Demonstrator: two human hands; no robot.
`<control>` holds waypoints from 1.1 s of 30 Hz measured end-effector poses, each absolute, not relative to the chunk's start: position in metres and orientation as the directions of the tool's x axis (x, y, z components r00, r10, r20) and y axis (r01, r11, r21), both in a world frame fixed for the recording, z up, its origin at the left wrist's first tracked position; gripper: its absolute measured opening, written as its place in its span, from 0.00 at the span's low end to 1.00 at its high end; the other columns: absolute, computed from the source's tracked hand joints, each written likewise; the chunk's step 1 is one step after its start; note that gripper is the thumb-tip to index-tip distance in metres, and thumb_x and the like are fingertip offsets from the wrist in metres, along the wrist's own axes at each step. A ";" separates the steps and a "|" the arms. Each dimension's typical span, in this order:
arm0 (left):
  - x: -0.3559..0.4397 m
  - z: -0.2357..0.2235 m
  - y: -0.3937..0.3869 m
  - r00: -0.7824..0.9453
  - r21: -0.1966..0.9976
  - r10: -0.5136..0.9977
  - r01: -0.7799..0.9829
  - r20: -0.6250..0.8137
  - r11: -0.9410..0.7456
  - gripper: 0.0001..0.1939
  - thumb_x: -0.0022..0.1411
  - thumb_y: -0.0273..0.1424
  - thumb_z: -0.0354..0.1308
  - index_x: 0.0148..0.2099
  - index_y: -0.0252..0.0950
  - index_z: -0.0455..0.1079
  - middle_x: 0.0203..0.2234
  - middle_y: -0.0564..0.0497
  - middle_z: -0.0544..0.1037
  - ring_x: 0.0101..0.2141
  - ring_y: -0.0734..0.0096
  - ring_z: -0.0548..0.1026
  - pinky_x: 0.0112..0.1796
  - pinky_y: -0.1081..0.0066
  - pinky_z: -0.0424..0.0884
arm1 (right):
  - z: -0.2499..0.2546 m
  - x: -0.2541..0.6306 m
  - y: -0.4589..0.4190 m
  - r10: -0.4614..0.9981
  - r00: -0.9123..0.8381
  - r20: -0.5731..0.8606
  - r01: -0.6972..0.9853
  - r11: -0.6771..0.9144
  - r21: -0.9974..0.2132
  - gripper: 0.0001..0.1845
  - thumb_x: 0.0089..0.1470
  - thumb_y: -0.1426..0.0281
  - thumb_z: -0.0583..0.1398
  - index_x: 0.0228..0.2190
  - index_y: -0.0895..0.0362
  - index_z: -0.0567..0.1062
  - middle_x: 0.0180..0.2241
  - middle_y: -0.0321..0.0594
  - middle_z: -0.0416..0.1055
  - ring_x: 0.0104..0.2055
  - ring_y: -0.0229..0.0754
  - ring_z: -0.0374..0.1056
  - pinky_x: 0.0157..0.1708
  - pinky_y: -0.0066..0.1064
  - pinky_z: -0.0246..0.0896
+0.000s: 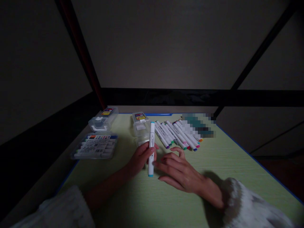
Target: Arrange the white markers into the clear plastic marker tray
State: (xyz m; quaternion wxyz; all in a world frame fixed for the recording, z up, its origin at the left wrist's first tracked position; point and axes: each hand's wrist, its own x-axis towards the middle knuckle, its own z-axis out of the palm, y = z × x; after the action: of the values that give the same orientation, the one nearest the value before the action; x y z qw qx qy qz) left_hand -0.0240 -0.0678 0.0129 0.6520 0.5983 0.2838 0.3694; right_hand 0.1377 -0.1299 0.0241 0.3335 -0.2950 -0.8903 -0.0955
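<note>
A white marker [151,136] with light-blue ends stands nearly upright in front of me. My left hand [142,154] grips it around the middle, thumb across its front. Just to the right, my right hand [177,171] has its fingers spread, the fingertips close to the marker's lower half; whether they touch it I cannot tell. Beyond the hands lies a row of loose white markers [175,134] with coloured ends. Behind my left hand is a clear plastic case [140,126], partly hidden by the hand and the marker.
On the left lies a clear case filled with markers [96,146]. Behind it sits another clear box [104,119] with a white handle. A blurred patch [199,125] covers something at the back right. The pale green table [228,158] has a blue edge.
</note>
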 end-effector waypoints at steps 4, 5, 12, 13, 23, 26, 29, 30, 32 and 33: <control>-0.023 0.021 -0.071 0.571 0.992 0.819 -0.127 0.050 0.028 0.17 0.53 0.43 0.51 0.34 0.32 0.62 0.14 0.58 0.62 0.15 0.82 0.58 0.17 0.77 0.51 | 0.024 0.138 -0.130 0.488 -0.536 0.689 0.618 0.783 -0.074 0.10 0.58 0.68 0.50 0.33 0.58 0.69 0.26 0.38 0.69 0.34 0.40 0.61 0.43 0.39 0.48; -0.023 0.023 -0.072 0.569 0.992 0.821 -0.122 0.048 0.026 0.17 0.53 0.43 0.51 0.34 0.32 0.62 0.13 0.59 0.61 0.14 0.82 0.57 0.17 0.77 0.50 | 0.024 0.138 -0.129 0.494 -0.521 0.697 0.624 0.777 -0.084 0.10 0.58 0.69 0.50 0.30 0.58 0.69 0.26 0.37 0.69 0.34 0.40 0.61 0.43 0.39 0.49; -0.021 0.027 -0.073 0.584 0.991 0.803 -0.114 0.122 -0.068 0.17 0.54 0.44 0.49 0.31 0.32 0.62 0.10 0.60 0.56 0.13 0.82 0.52 0.18 0.75 0.49 | 0.024 0.139 -0.129 0.515 -0.487 0.706 0.632 0.765 -0.122 0.11 0.56 0.72 0.50 0.24 0.57 0.66 0.24 0.37 0.67 0.32 0.39 0.60 0.42 0.39 0.50; -0.021 0.026 -0.073 0.587 0.991 0.800 -0.115 0.128 -0.074 0.17 0.54 0.44 0.49 0.31 0.32 0.63 0.10 0.60 0.56 0.13 0.82 0.52 0.17 0.76 0.48 | 0.024 0.139 -0.129 0.519 -0.483 0.705 0.632 0.764 -0.129 0.11 0.56 0.73 0.50 0.24 0.57 0.66 0.24 0.38 0.67 0.31 0.39 0.60 0.41 0.39 0.50; -0.026 0.017 -0.069 0.638 0.990 0.759 -0.051 0.131 -0.128 0.17 0.55 0.40 0.50 0.37 0.30 0.66 0.10 0.61 0.55 0.13 0.83 0.52 0.15 0.78 0.47 | 0.022 0.139 -0.126 0.610 -0.343 0.715 0.644 0.707 -0.294 0.14 0.57 0.72 0.49 0.20 0.57 0.61 0.20 0.35 0.60 0.25 0.37 0.56 0.31 0.34 0.52; -0.026 0.019 -0.070 0.647 0.992 0.753 -0.037 0.116 -0.122 0.16 0.54 0.38 0.51 0.38 0.30 0.68 0.11 0.61 0.55 0.13 0.83 0.52 0.15 0.78 0.48 | 0.022 0.138 -0.125 0.697 -0.247 0.673 0.601 0.655 -0.458 0.15 0.57 0.70 0.49 0.19 0.56 0.60 0.19 0.33 0.57 0.23 0.35 0.55 0.25 0.29 0.51; -0.025 0.021 -0.071 0.650 0.992 0.752 -0.022 0.108 -0.124 0.16 0.52 0.37 0.53 0.39 0.30 0.69 0.12 0.60 0.55 0.14 0.83 0.53 0.16 0.79 0.48 | 0.021 0.137 -0.123 0.824 -0.133 0.550 0.514 0.532 -0.673 0.17 0.56 0.65 0.50 0.17 0.56 0.58 0.17 0.31 0.54 0.20 0.33 0.52 0.19 0.26 0.48; -0.026 0.022 -0.072 0.653 0.991 0.749 -0.015 0.111 -0.134 0.16 0.51 0.37 0.53 0.39 0.30 0.70 0.13 0.60 0.56 0.15 0.83 0.53 0.16 0.79 0.49 | 0.021 0.137 -0.122 0.857 -0.102 0.505 0.479 0.487 -0.730 0.18 0.55 0.63 0.50 0.17 0.56 0.58 0.16 0.31 0.53 0.19 0.33 0.51 0.18 0.25 0.47; -0.027 0.025 -0.073 0.671 0.987 0.732 0.004 0.117 -0.162 0.16 0.51 0.35 0.53 0.39 0.30 0.70 0.16 0.58 0.60 0.18 0.81 0.56 0.19 0.79 0.52 | 0.021 0.138 -0.121 0.900 -0.054 0.432 0.396 0.416 -0.819 0.20 0.54 0.59 0.50 0.16 0.56 0.58 0.15 0.30 0.51 0.18 0.33 0.49 0.17 0.25 0.45; -0.028 0.026 -0.074 0.685 0.984 0.720 0.018 0.115 -0.175 0.15 0.50 0.35 0.54 0.39 0.30 0.70 0.18 0.56 0.62 0.20 0.81 0.58 0.21 0.78 0.54 | 0.021 0.138 -0.120 0.915 -0.038 0.402 0.352 0.388 -0.852 0.21 0.54 0.57 0.50 0.17 0.56 0.59 0.15 0.30 0.51 0.18 0.33 0.48 0.17 0.25 0.44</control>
State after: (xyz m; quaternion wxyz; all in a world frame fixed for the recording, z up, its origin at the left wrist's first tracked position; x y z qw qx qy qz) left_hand -0.0275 -0.0738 0.0260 0.5867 0.7058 0.2614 0.2988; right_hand 0.1377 -0.1201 0.0209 0.5035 -0.4771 -0.6638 0.2797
